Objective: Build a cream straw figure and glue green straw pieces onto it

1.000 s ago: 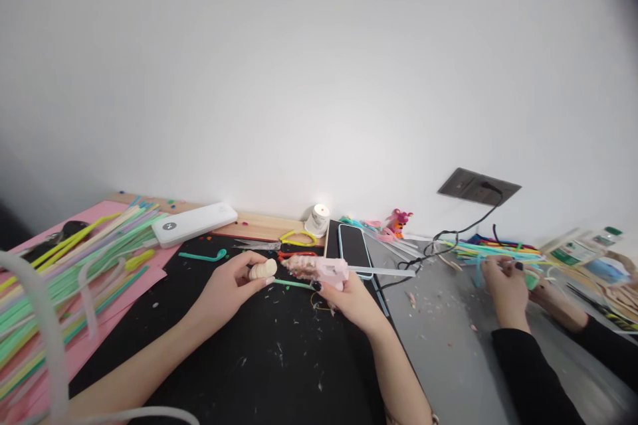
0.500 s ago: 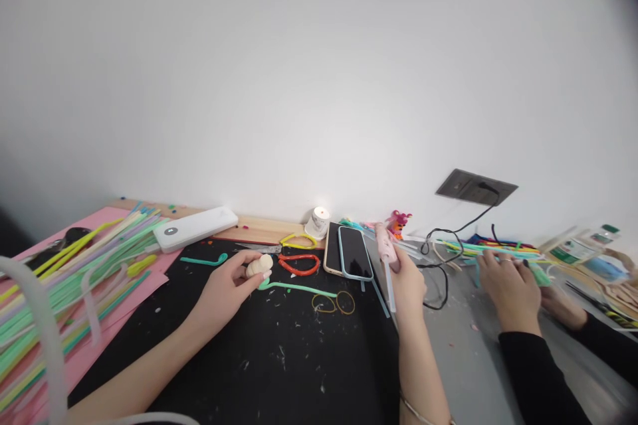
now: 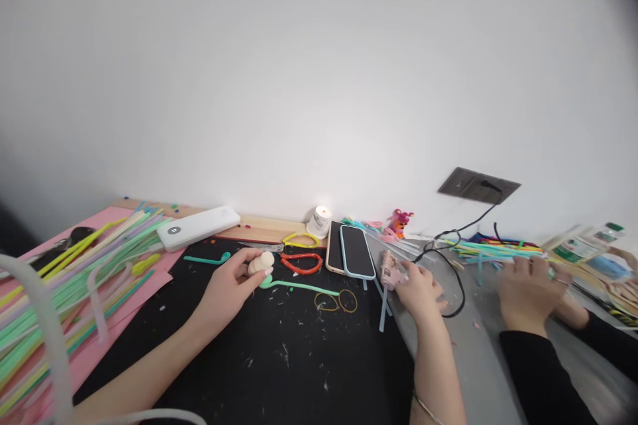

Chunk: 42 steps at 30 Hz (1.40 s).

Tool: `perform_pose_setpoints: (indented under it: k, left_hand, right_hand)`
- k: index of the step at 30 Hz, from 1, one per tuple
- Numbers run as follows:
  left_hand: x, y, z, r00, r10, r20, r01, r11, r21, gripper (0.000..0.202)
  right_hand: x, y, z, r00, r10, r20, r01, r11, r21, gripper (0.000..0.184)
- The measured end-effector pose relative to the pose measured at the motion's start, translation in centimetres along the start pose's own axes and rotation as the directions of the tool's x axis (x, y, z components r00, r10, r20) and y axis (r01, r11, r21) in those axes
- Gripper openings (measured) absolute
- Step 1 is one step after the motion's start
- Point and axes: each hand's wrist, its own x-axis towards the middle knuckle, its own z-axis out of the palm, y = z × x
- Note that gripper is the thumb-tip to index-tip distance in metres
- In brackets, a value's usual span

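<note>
My left hand (image 3: pixel 234 281) is closed around a small cream ridged cylinder (image 3: pixel 260 264), round end up, above the black mat (image 3: pixel 259 358). Just below it lies a mint-green pipe cleaner (image 3: pixel 304 287) with a curled end; whether the two touch I cannot tell. A teal pipe cleaner (image 3: pixel 204 259), also curled at one end, lies to the left. My right hand (image 3: pixel 421 289) has its thumb and fingertips at the handle of a pink glue gun (image 3: pixel 390 271), low at the mat's right edge. A pale glue stick (image 3: pixel 383 311) sticks out of the gun toward me.
Red-handled scissors (image 3: pixel 302 264), yellow-handled scissors (image 3: pixel 300 239), two phones (image 3: pixel 357 252) and a paper cup (image 3: pixel 319 221) stand or lie behind. Pipe cleaners cover pink paper (image 3: pixel 149 295) at left, beside a white device (image 3: pixel 199 227). A black cord (image 3: pixel 461 279) runs to the wall socket. Another person's hands (image 3: pixel 531 292) work at right.
My right hand has lowered the glue gun and moved slightly right, its fingers looser around the handle. My left hand stays with the cream cylinder. The other person's hands have moved slightly right.
</note>
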Motion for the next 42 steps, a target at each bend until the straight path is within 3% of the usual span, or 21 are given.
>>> perform_pose_setpoints:
  k: [1,2,5,7,8,10,12,16,18,21,26,29,32,36,42]
  left_hand:
    - [0.0,0.0,0.0,1.000,0.006,-0.005,-0.006,1.000,0.000,0.036]
    - [0.1,-0.1,0.0,1.000,0.007,-0.012,-0.007,1.000,0.002,0.035]
    - [0.1,-0.1,-0.1,0.999,0.004,-0.036,-0.004,1.000,0.013,0.034]
    - [0.1,-0.2,-0.1,0.998,0.010,-0.054,-0.009,1.000,0.025,0.034]
    - [0.1,-0.2,-0.1,0.998,0.015,-0.063,-0.013,0.999,0.034,0.033]
    - [0.2,-0.4,-0.1,0.996,0.030,-0.082,-0.026,0.999,0.047,0.033]
    - [0.4,-0.6,-0.1,0.993,0.056,-0.104,-0.050,0.997,0.051,0.033]
    - [0.4,-0.6,-0.1,0.991,0.070,-0.117,-0.066,0.997,0.042,0.032]
    - [0.3,-0.4,-0.2,0.992,0.058,-0.109,-0.056,0.998,0.022,0.031]
    - [0.2,-0.2,-0.2,0.994,0.048,-0.100,-0.049,0.999,-0.011,0.030]
    - [0.2,-0.4,-0.4,0.997,0.020,-0.077,-0.022,1.000,-0.017,0.034]
    - [0.2,-0.5,-0.4,0.999,0.006,-0.047,-0.006,1.000,-0.013,0.037]
    - [0.2,-0.7,-0.2,1.000,0.000,0.006,0.000,0.999,-0.050,0.039]
    - [0.2,-1.0,0.1,0.998,-0.015,0.057,0.023,0.990,-0.139,0.041]
    - [-0.2,-0.4,0.5,0.992,-0.068,0.104,0.090,0.969,-0.229,0.044]
  right_hand:
    - [-0.3,-1.1,0.2,0.995,0.098,-0.003,-0.098,0.995,-0.005,0.041]
    - [-0.6,-2.2,0.2,0.994,0.102,-0.035,-0.101,0.995,0.023,0.043]
    - [-1.6,-6.2,-1.0,0.978,-0.124,-0.170,0.164,0.955,0.246,0.029]
    - [-3.0,-9.1,-1.6,0.943,-0.313,-0.110,0.330,0.849,0.412,0.025]
    - [-3.8,-10.6,-1.7,0.903,-0.430,-0.013,0.386,0.794,0.470,0.022]
    - [-5.8,-13.3,-1.3,0.765,-0.633,0.120,0.483,0.687,0.543,0.021]
    - [-7.6,-15.4,-0.4,0.632,-0.755,0.175,0.582,0.612,0.536,0.015]
    - [-9.6,-17.4,1.7,0.513,-0.829,0.223,0.746,0.559,0.362,0.010]
    - [-9.9,-17.5,2.5,0.484,-0.848,0.215,0.793,0.529,0.301,0.003]
    - [-9.9,-17.1,3.0,0.520,-0.842,0.143,0.770,0.535,0.347,0.010]
    - [-9.5,-15.9,2.3,0.704,-0.708,0.048,0.534,0.573,0.621,0.015]
    - [-9.4,-15.6,1.8,0.781,-0.625,0.020,0.422,0.551,0.720,0.014]
    - [-9.4,-15.6,1.3,0.799,-0.602,0.023,0.378,0.531,0.759,0.015]
    - [-9.6,-15.8,0.9,0.778,-0.628,0.019,0.398,0.516,0.758,0.021]
    - [-10.0,-15.8,1.0,0.792,-0.607,0.059,0.411,0.603,0.684,0.027]
